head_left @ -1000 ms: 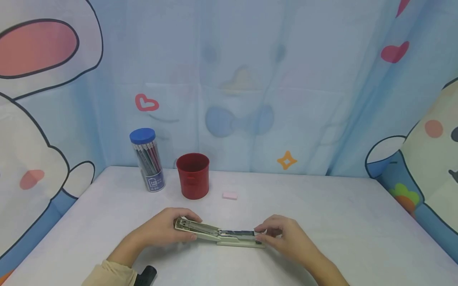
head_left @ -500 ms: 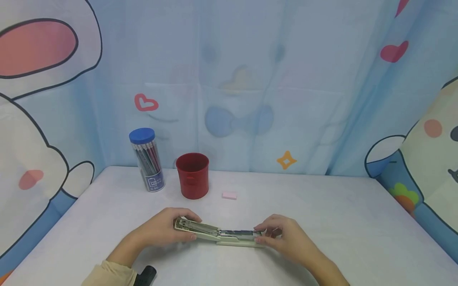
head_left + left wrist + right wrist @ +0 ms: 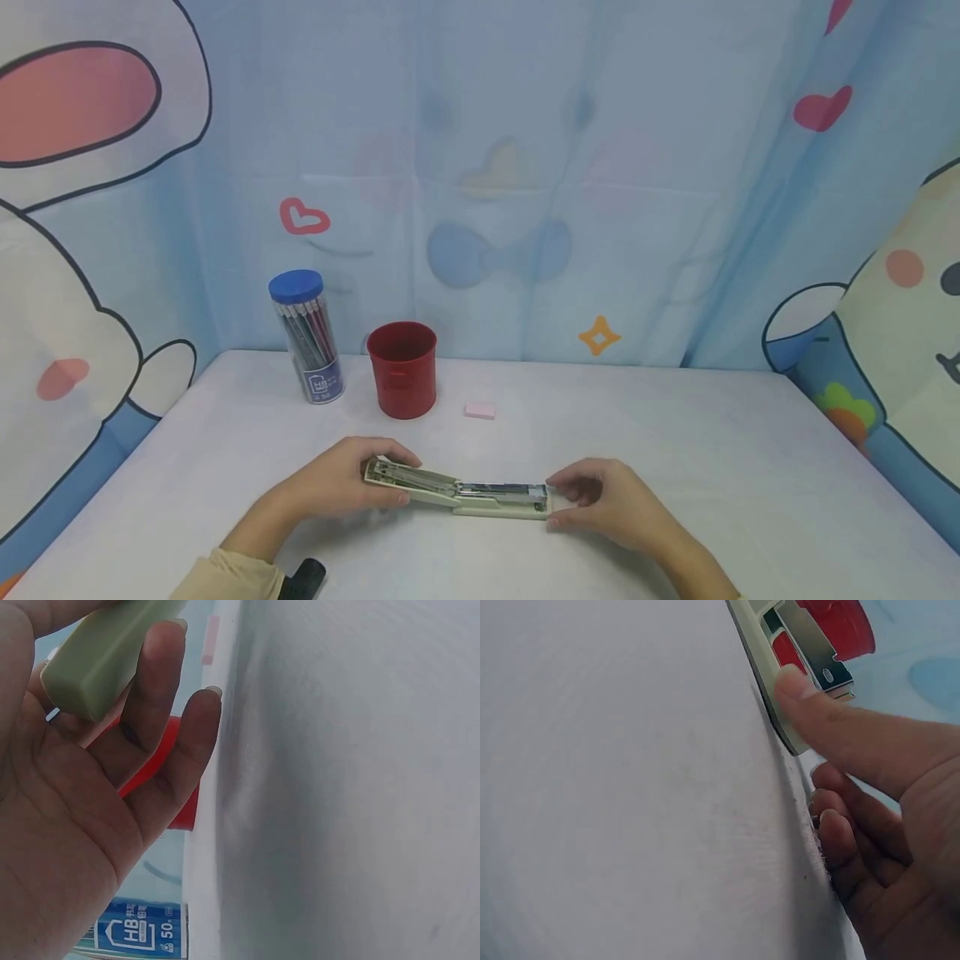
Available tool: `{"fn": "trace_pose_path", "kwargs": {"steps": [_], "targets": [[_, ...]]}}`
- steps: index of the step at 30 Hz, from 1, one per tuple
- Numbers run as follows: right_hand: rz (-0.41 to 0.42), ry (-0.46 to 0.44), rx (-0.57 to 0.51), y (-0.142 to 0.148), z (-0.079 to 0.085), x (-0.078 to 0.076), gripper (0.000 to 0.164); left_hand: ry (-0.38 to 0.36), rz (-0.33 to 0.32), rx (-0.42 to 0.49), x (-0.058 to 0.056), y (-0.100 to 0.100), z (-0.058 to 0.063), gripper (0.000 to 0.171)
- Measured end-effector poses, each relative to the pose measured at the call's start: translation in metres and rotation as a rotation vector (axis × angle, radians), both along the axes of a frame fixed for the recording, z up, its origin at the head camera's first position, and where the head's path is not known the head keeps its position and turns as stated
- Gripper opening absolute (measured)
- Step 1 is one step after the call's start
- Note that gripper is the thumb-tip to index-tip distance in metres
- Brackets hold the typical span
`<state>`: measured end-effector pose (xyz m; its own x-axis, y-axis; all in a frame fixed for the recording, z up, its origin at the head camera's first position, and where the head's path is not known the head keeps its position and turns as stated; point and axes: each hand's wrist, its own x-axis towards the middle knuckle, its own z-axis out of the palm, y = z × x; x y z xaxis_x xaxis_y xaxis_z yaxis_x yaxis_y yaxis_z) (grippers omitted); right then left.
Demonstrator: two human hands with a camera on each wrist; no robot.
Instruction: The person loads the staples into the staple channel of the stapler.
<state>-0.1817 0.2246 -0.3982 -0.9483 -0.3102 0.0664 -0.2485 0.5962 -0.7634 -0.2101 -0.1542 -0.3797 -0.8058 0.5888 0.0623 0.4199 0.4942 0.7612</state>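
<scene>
A pale green stapler (image 3: 498,503) lies opened out on the table, its top arm swung back to the left and its metal staple channel (image 3: 480,489) exposed. My left hand (image 3: 337,477) holds the raised top arm between thumb and fingers. In the left wrist view, the end of that arm (image 3: 90,671) sits against my fingers. My right hand (image 3: 618,504) pinches the right end of the base with thumb and forefinger. The right wrist view shows the thumb (image 3: 802,701) against the base's edge (image 3: 780,724); the forefinger's contact is hidden there.
Behind the stapler stands a red cup (image 3: 405,375). To its left is a clear tub of pencils (image 3: 306,342) with a blue lid. A small pink block (image 3: 480,410) lies right of the cup. A printed curtain (image 3: 495,108) hangs behind the white table (image 3: 712,450).
My right hand has shifted slightly right along the stapler, uncovering the end of the staple channel. The left hand stays on the top arm.
</scene>
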Motion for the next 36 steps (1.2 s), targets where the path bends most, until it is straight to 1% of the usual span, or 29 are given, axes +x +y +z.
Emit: {"fn": "trace_pose_path", "kwargs": {"steps": [3, 9, 13, 19, 23, 27, 30, 34, 36], "targets": [[0.008, 0.0, 0.001, 0.0, -0.002, -0.001, 0.043, -0.002, 0.004, -0.005, 0.0, -0.004, 0.002, 0.038], [0.012, -0.004, 0.001, -0.001, -0.002, -0.002, 0.04, -0.06, 0.012, -0.001, 0.0, -0.013, 0.008, 0.04], [0.015, -0.008, 0.001, -0.001, -0.001, -0.002, 0.039, -0.08, 0.022, -0.014, 0.0, -0.017, 0.01, 0.041], [0.015, -0.016, -0.002, -0.001, 0.0, -0.002, 0.039, -0.106, 0.042, -0.011, 0.0, -0.018, 0.012, 0.043], [0.009, -0.018, -0.003, -0.001, -0.001, -0.002, 0.039, -0.097, 0.033, 0.008, -0.001, -0.016, 0.013, 0.041], [0.004, -0.025, -0.008, 0.0, -0.001, -0.001, 0.039, -0.041, 0.007, 0.047, -0.001, -0.013, 0.014, 0.041], [0.002, -0.032, -0.016, 0.001, -0.001, 0.0, 0.039, 0.025, 0.005, 0.064, 0.0, -0.007, 0.017, 0.044], [0.002, -0.034, -0.024, 0.001, -0.002, 0.0, 0.039, 0.096, 0.019, 0.084, 0.004, 0.007, 0.024, 0.051], [0.002, -0.031, -0.023, 0.001, -0.003, 0.0, 0.039, 0.124, 0.011, 0.112, 0.005, 0.016, 0.027, 0.054]]}}
